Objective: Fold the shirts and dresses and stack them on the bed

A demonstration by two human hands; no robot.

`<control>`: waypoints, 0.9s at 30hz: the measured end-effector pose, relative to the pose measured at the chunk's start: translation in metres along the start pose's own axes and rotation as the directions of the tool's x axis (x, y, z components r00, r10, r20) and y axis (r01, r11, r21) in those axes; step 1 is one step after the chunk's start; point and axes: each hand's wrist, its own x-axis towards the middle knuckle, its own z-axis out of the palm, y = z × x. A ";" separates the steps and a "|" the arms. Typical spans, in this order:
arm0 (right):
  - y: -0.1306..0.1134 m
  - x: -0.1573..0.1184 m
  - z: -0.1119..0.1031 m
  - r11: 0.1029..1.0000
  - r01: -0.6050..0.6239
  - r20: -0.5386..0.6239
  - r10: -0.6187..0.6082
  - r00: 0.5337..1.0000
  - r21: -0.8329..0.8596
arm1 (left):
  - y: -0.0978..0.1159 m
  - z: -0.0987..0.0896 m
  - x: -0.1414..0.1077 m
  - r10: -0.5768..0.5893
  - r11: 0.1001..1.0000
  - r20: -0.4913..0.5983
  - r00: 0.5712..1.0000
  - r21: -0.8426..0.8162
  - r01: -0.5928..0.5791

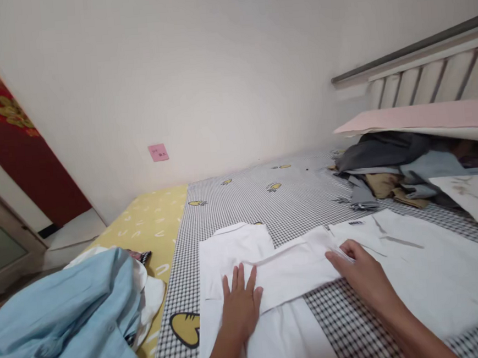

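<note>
A white garment (236,245) lies on the checked bedspread (241,201), with one sleeve stretched out to the right across it. My left hand (241,305) rests flat on the garment, fingers spread, at the sleeve's left part. The end of the sleeve (295,265) is pinched between the thumb and fingers of my right hand (356,269). Just beyond my right hand, a second white garment (428,263) with a dark label at its collar lies spread out on the right.
Light blue clothing (68,319) is heaped at the left on a yellow sheet (159,218). Dark and grey clothes (381,151) are piled at the back right under a pink board (420,117). Behind stands a white wall with a pink note (158,153); a radiator (434,81) is at the right.
</note>
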 end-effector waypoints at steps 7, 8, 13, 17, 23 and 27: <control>0.013 0.020 0.024 0.972 -0.155 -0.053 0.167 0.985 0.177 | 0.005 0.002 0.001 -0.084 0.991 0.054 0.995 -0.099 0.090; 0.006 0.017 0.029 0.979 -0.126 -0.079 0.140 0.987 0.162 | 0.006 0.003 0.002 -0.091 0.987 0.071 0.993 -0.130 0.099; -0.061 -0.020 0.063 0.970 0.206 0.005 -0.208 0.978 0.126 | -0.001 -0.008 0.017 -0.302 0.653 -0.002 0.953 -0.729 0.205; -0.096 -0.059 0.096 0.916 0.304 0.419 -0.392 0.819 0.263 | -0.036 -0.028 0.009 -0.670 0.238 -0.007 0.743 -0.949 0.205; -0.083 -0.057 0.103 0.916 0.282 0.398 -0.381 0.835 0.285 | -0.098 -0.060 -0.061 -0.930 0.008 0.061 0.362 -0.983 0.186; -0.082 -0.052 0.099 0.859 0.497 0.191 -0.512 0.837 0.125 | -0.087 -0.081 -0.077 -0.832 0.428 -0.301 0.465 -0.883 0.194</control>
